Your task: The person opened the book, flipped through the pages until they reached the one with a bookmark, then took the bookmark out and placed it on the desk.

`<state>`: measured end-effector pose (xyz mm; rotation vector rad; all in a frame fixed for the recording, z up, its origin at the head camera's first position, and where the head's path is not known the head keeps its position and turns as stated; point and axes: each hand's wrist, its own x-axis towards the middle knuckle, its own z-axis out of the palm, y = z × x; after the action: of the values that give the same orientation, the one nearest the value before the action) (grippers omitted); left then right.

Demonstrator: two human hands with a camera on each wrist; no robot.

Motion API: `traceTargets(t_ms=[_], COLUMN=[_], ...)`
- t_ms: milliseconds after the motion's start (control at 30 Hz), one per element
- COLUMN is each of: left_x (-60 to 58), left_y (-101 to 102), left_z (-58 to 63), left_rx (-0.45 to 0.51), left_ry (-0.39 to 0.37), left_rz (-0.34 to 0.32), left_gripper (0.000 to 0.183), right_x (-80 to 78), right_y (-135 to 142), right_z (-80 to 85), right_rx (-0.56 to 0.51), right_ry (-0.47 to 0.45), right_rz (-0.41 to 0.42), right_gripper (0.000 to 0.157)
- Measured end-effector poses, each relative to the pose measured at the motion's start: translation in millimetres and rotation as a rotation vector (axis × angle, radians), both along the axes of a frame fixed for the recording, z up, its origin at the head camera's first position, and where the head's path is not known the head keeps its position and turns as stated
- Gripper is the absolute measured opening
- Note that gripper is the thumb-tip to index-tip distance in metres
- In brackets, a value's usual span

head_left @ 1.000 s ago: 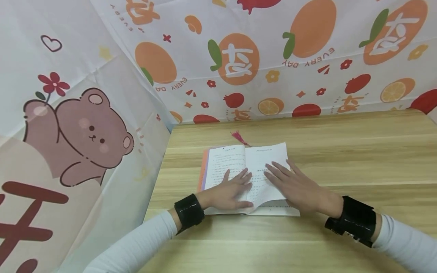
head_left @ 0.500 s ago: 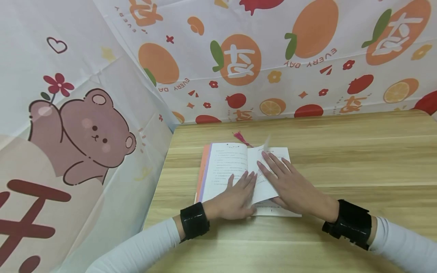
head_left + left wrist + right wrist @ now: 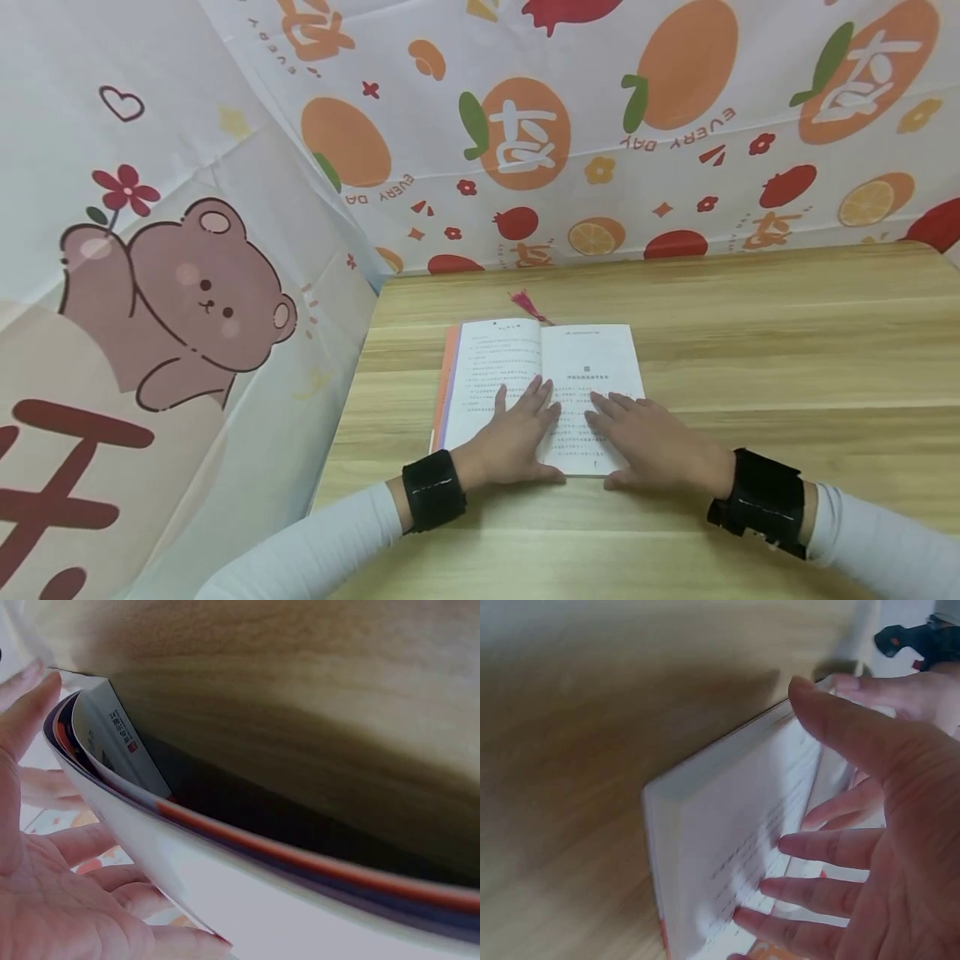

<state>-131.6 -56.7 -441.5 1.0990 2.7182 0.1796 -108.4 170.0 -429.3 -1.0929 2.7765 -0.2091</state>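
Observation:
An open book [image 3: 592, 354] lies on the table, printed text on both pages and its orange and purple cover edges showing along the left side. My left hand [image 3: 513, 437] rests with spread fingers by the spine, the thumb at the near edge. On the right page lies my right hand [image 3: 648, 442], fingers extended and the thumb at the bottom edge. The left wrist view has the raised cover and pages [image 3: 187, 862] beside the left hand [image 3: 67, 900]. In the right wrist view, the fingers of the right hand [image 3: 900, 825] touch the printed page [image 3: 727, 840].
A pink tassel [image 3: 528, 305] sticks out past the book's far edge. The wood-grain table [image 3: 787, 350] meets a fruit-printed cloth [image 3: 525, 133] at the back. At the left hangs a cloth with a printed bear [image 3: 202, 283]. Black bands [image 3: 761, 500] circle both wrists.
The right page was lifted and curled leftward under my right hand; now it lies flat. My right hand has drawn back toward the near edge. The left hand stays near the spine.

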Motion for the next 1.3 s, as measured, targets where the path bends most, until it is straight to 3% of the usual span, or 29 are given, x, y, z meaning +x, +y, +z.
traceTargets(t_ms=[267, 533, 700, 833, 967, 1067, 1133, 1200, 1300], left_x=[-0.8, -0.2, 2.8, 3.6, 3.0, 3.1, 3.2, 3.7, 1.9], left_y=[1.6, 0.6, 1.5, 3.0, 0.7, -2.9, -5.6, -8.9, -15.5], left_z=[-2.3, -2.5, -2.3, -0.7, 4.1, 10.6, 14.6, 18.7, 24.6], left_rx=[-0.021, -0.016, -0.009, 0.031, 0.197, 0.312, 0.293, 0.248, 0.197], left_ry=[0.003, 0.011, 0.017, 0.056, 0.156, 0.263, 0.33, 0.356, 0.375], left_rz=[0.01, -0.004, 0.005, 0.023, 0.079, 0.118, 0.132, 0.152, 0.19], left_gripper=[0.095, 0.095, 0.096, 0.083, 0.093, 0.104, 0.104, 0.097, 0.07], right_x=[-13.8, -16.3, -15.6, -16.8, -18.7, -18.0, -15.2, -11.2, -6.3], right_y=[2.9, 5.6, 1.6, -6.2, -8.3, -2.8, 2.1, 6.0, 10.2], right_z=[-5.0, 4.4, 10.4, 16.6, 19.0, 14.5, 9.8, 5.6, 1.6], right_rx=[-0.078, -0.02, 0.023, -0.035, -0.109, -0.101, -0.074, -0.05, -0.013], right_ry=[0.028, 0.013, 0.186, 0.363, 0.45, 0.428, 0.355, 0.244, 0.081], right_rz=[0.028, 0.124, 0.134, 0.107, 0.005, -0.057, -0.064, -0.044, 0.024], right_gripper=[0.078, 0.05, 0.046, 0.065, 0.077, 0.078, 0.077, 0.075, 0.068])
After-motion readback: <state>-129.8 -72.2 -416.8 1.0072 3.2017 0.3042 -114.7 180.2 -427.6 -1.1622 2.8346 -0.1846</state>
